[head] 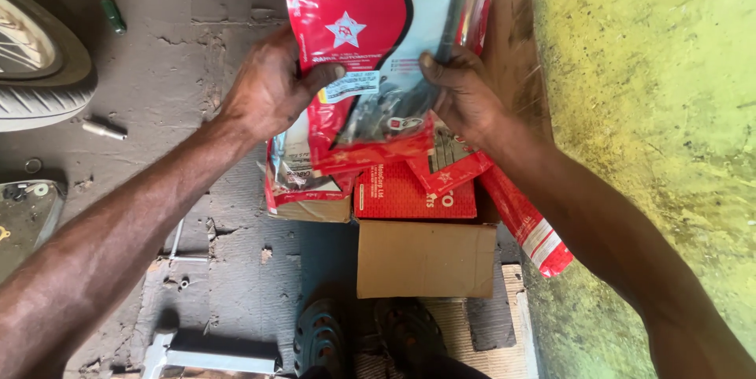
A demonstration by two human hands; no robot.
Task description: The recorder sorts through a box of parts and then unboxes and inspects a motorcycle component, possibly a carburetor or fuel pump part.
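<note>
While both hands grip it, glossy red-and-clear plastic packet stands upright above pile. Left hand curled on left edge, thumb pressed on white label. Right hand pinches right edge, fingers closed. Below: similar crinkled packets, flat red box, plain brown cardboard box. Rubber tyre far left, on cracked concrete floor.
</note>
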